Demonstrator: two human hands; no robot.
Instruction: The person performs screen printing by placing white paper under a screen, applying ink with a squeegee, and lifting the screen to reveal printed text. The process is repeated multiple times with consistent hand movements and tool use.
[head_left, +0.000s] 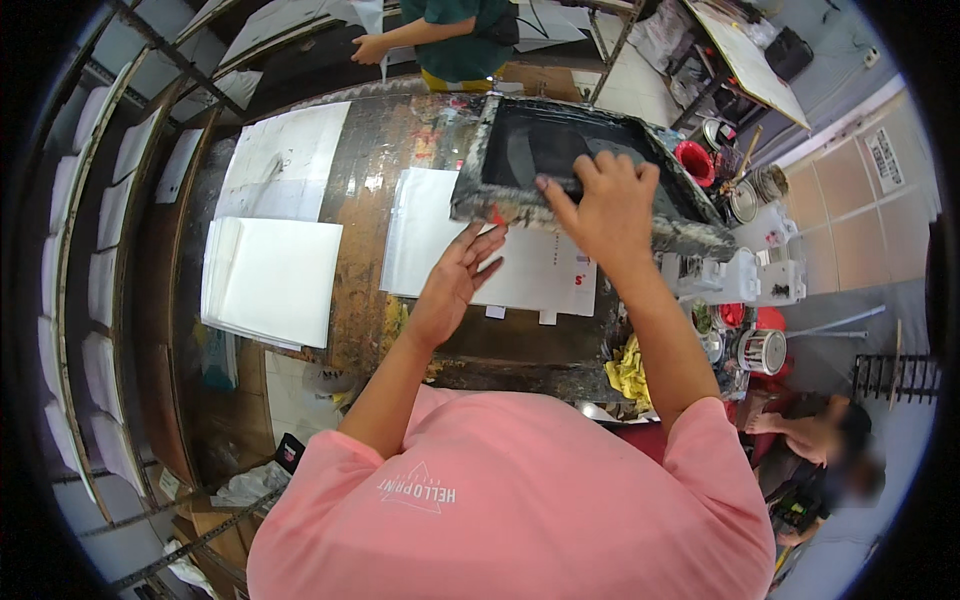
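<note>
A screen-printing frame (pixel 590 228), its wooden edges crusted with dark and pale ink, is tilted above the table over white paper sheets (pixel 420 215). My right hand (pixel 612 205) reaches over its near bar with fingers curled; whatever dark thing they grip blends into the black mesh (pixel 520 140). My left hand (pixel 455 280) is just below the frame's near left corner, fingers stretched and apart over the paper. A small red patch (pixel 497 215) marks that corner. The top sheet bears a red printed mark (pixel 579 281) and small dark print.
A stack of white sheets (pixel 275 275) lies to the left on the stained wooden table (pixel 365 240). Ink cans (pixel 762 352), a red bowl (pixel 694 163) and crumpled yellow material (pixel 628 372) line the right side. Across the table stands a person (pixel 450 45); another sits at lower right.
</note>
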